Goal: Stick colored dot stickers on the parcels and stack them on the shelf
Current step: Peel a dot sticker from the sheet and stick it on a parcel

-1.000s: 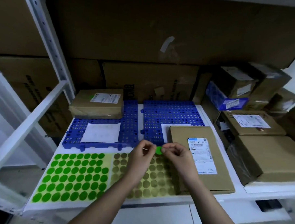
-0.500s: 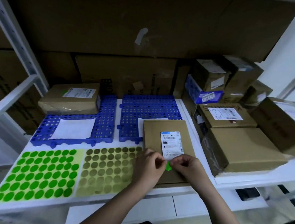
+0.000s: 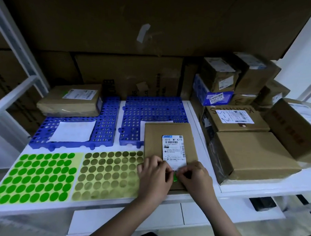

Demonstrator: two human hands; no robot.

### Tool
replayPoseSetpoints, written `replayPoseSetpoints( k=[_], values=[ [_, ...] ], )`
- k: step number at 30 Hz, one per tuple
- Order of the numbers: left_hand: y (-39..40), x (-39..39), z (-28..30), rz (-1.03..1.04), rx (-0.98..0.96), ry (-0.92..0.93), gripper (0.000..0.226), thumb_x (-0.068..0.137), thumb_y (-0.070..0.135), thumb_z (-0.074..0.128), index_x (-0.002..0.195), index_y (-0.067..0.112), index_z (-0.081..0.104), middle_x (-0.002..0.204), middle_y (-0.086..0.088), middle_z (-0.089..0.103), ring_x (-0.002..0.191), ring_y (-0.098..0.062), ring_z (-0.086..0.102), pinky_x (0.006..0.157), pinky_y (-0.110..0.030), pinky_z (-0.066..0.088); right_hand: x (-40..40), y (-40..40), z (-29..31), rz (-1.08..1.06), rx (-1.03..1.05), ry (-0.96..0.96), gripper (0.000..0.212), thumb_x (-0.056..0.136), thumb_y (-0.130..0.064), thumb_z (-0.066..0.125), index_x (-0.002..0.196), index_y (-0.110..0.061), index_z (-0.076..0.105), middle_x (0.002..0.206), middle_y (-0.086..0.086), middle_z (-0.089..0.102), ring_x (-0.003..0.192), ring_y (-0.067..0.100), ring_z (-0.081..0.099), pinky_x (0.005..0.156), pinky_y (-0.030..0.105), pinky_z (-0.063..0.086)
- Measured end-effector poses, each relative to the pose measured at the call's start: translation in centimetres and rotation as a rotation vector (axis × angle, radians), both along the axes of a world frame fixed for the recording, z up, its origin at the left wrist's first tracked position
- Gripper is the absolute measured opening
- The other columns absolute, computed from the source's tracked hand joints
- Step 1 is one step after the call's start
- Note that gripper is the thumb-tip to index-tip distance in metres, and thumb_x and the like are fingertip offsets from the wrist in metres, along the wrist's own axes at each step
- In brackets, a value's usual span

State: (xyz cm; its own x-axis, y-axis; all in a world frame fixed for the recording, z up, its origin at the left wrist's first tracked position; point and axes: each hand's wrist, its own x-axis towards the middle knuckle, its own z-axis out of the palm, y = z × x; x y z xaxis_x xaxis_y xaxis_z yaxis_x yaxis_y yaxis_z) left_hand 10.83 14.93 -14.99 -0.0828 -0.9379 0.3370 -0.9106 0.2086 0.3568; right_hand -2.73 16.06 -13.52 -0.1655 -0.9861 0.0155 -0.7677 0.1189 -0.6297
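Observation:
A flat brown parcel (image 3: 170,134) with a white shipping label (image 3: 174,149) lies on the white shelf (image 3: 192,198) in front of me. My left hand (image 3: 154,178) and my right hand (image 3: 194,178) meet over its near end, just below the label. Between their fingertips shows a green dot sticker (image 3: 175,177), low on the parcel's top; both hands pinch or press it, and their fingers hide most of it. To the left lie a full sheet of green dots (image 3: 36,177) and a sheet with its dots peeled off (image 3: 107,174).
Two blue perforated mats (image 3: 151,114) lie at the back, each with a white paper on it. A labelled parcel (image 3: 71,101) sits on the back left mat. Several brown and blue boxes (image 3: 253,154) are piled at the right. Large cartons line the back.
Both hands carried the green dot from above the peeled sheet to the right, down onto the parcel's near end below the label. The camera has swung right.

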Motion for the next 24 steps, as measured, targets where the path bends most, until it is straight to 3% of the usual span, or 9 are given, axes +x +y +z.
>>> replayPoseSetpoints(
  k=[4, 10, 15, 18, 20, 24],
  values=[
    [0.2, 0.0, -0.6, -0.022, -0.014, -0.036, 0.028, 0.056, 0.034, 0.079, 0.069, 0.031, 0.055, 0.081, 0.01, 0.049, 0.078, -0.017, 0.049, 0.067, -0.031, 0.024, 0.2, 0.0, -0.7, -0.022, -0.076, 0.08, 0.007, 0.075, -0.02, 0.076, 0.074, -0.025, 0.071, 0.089, -0.009, 0.054, 0.09, 0.023, 0.059, 0.073, 0.035, 0.047],
    [0.1, 0.3, -0.9, -0.048, -0.045, -0.033, 0.029, 0.058, 0.036, 0.076, 0.074, 0.031, 0.052, 0.084, 0.008, 0.049, 0.079, -0.017, 0.05, 0.069, -0.032, 0.026, 0.2, 0.0, -2.0, 0.008, -0.238, 0.143, 0.027, 0.056, -0.009, 0.086, 0.065, -0.023, 0.064, 0.078, -0.002, 0.056, 0.066, 0.026, 0.058, 0.051, 0.031, 0.041],
    [0.1, 0.9, -1.1, -0.012, -0.063, -0.028, 0.034, 0.065, 0.047, 0.061, 0.093, 0.029, 0.055, 0.1, 0.004, 0.051, 0.091, -0.019, 0.05, 0.075, -0.033, 0.028, -0.2, 0.5, -2.5, -0.095, -0.309, 0.221, 0.032, 0.062, -0.027, 0.082, 0.089, -0.023, 0.066, 0.095, 0.001, 0.057, 0.086, 0.026, 0.053, 0.067, 0.034, 0.039],
    [-0.3, 1.2, -1.4, 0.025, -0.007, -0.034, 0.054, 0.071, 0.054, 0.048, 0.116, 0.026, 0.056, 0.124, -0.003, 0.051, 0.114, -0.025, 0.049, 0.092, -0.041, 0.038, -0.3, 0.5, -2.6, -0.182, -0.284, 0.266, 0.047, 0.075, -0.051, 0.053, 0.11, -0.02, 0.059, 0.117, 0.003, 0.057, 0.106, 0.023, 0.049, 0.077, 0.039, 0.043],
    [-0.7, 1.1, -1.5, 0.027, 0.038, -0.061, 0.062, 0.073, 0.056, 0.045, 0.124, 0.023, 0.055, 0.133, -0.008, 0.049, 0.124, -0.03, 0.045, 0.097, -0.047, 0.042, -0.2, 0.4, -2.9, -0.172, -0.24, 0.266, 0.059, 0.078, -0.055, 0.045, 0.123, -0.019, 0.053, 0.129, 0.007, 0.055, 0.114, 0.024, 0.05, 0.081, 0.043, 0.047],
    [-1.0, 0.6, -1.9, 0.006, 0.067, -0.097, 0.064, 0.074, 0.057, 0.044, 0.127, 0.022, 0.055, 0.138, -0.012, 0.047, 0.132, -0.035, 0.038, 0.098, -0.049, 0.043, 0.5, 0.6, -3.2, -0.129, -0.192, 0.303, 0.062, 0.08, -0.056, 0.042, 0.129, -0.019, 0.048, 0.133, 0.013, 0.055, 0.109, 0.033, 0.062, 0.076, 0.044, 0.052]
  ],
)
